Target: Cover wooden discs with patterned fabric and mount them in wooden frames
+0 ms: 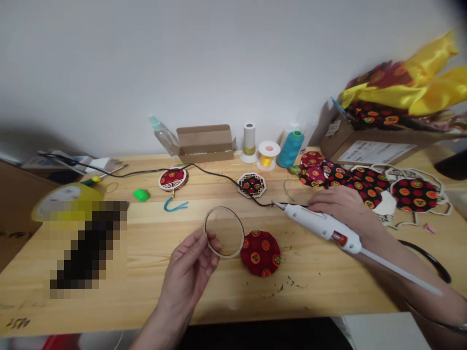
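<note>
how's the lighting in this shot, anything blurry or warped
In the head view, the light is soft and even with no hard glare, and a soft shadow falls on the wall at left. A pixelated block hides part of the wooden table, the wide lens seems to warp the table, and a dark blur fills the top right corner.

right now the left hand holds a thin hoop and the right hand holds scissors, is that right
No: in the head view the right hand holds a hot glue gun, not scissors; the left hand does hold the thin hoop.
</note>
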`<state>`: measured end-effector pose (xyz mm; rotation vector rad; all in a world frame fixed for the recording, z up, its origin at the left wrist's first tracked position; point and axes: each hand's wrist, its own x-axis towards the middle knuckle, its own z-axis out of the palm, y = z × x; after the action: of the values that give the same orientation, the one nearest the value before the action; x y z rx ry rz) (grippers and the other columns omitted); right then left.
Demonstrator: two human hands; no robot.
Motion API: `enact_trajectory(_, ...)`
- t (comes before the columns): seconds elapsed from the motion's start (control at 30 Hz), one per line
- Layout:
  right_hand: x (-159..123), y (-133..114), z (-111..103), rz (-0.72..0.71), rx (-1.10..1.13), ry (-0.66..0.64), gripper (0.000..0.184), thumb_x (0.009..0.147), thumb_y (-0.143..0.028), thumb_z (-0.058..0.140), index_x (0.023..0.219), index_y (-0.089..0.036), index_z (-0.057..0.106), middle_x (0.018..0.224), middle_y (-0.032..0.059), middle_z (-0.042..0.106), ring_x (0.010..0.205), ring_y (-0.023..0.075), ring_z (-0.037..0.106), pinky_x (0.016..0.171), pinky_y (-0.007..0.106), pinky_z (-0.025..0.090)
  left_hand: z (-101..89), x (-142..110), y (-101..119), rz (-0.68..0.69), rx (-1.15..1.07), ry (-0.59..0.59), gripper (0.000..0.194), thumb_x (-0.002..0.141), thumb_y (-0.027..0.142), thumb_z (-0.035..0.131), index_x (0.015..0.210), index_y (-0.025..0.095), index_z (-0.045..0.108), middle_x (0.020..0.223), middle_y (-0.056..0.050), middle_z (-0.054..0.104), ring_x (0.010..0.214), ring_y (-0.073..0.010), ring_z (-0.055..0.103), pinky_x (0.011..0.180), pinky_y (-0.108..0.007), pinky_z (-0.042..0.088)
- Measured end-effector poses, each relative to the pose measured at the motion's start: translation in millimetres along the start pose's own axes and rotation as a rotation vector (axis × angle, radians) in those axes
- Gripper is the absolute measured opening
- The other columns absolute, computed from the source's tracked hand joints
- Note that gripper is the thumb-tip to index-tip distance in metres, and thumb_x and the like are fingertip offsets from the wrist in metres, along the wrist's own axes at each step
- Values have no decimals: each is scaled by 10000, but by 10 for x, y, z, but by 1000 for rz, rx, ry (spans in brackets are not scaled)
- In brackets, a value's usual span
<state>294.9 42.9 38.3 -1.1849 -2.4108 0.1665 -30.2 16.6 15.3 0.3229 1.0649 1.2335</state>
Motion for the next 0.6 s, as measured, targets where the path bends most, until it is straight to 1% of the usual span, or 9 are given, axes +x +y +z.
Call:
enact_trajectory(0.1,20,-107,3,-21,80,53,136,837,-272,577,971,-253,589,964,84,676,988,241,599,916,439,402,17,-5,5,7,14,-3,272,533,219,875,737,102,738,593,-57,696,460,-70,572,411,-115,458)
enact_trajectory(0.17,60,-157,-1,5,176,54,166,792,-296,669,927,-243,589,911,77,666,908,230,607,827,399,455,36,-17,5,30,36,-8,271,534,229,874,729,102,736,584,-54,690,469,-77,577,401,-112,447)
enact_trajectory(0.23,97,-188,-5,47,309,-16,139,792,-306,677,858,-227,583,825,59,644,787,199,600,705,347,475,56,-35,-1,59,79,-7,252,562,242,862,732,107,734,586,-47,688,465,-78,577,402,-115,448)
enact_trajectory(0.3,128,-202,-9,94,413,-104,126,823,-312,638,787,-212,570,742,38,606,683,166,568,610,307,451,69,-52,-13,97,133,-5,221,606,248,838,748,116,732,601,-41,692,458,-79,579,407,-126,451)
enact_trajectory(0.37,161,-205,-16,130,442,-164,172,840,-323,611,732,-202,557,687,20,573,629,146,537,569,287,420,72,-66,-27,135,177,-11,194,636,247,815,758,123,729,606,-38,693,439,-84,576,390,-135,437)
enact_trajectory(0.4,178,-203,-22,151,431,-174,195,841,-331,609,710,-200,546,666,11,558,612,139,526,559,282,409,72,-71,-31,145,195,-16,187,644,249,806,757,124,727,604,-38,691,425,-86,571,375,-139,423)
enact_trajectory(0.47,208,-191,-38,213,395,-139,241,830,-347,620,669,-204,511,619,-13,525,570,125,501,528,268,388,69,-80,-33,142,220,-32,176,650,259,794,729,121,718,590,-41,684,397,-93,559,341,-147,391)
enact_trajectory(0.53,220,-169,-53,300,378,-63,269,814,-367,637,653,-212,487,591,-32,510,531,115,480,479,253,365,66,-93,-26,122,236,-58,175,658,270,783,699,119,706,585,-47,680,378,-99,553,325,-154,373)
enact_trajectory(0.6,205,-143,-59,387,361,19,253,811,-382,641,674,-219,504,594,-36,533,526,120,493,446,246,362,63,-108,-15,105,246,-96,174,666,273,776,677,119,694,589,-54,682,373,-101,554,329,-157,372)
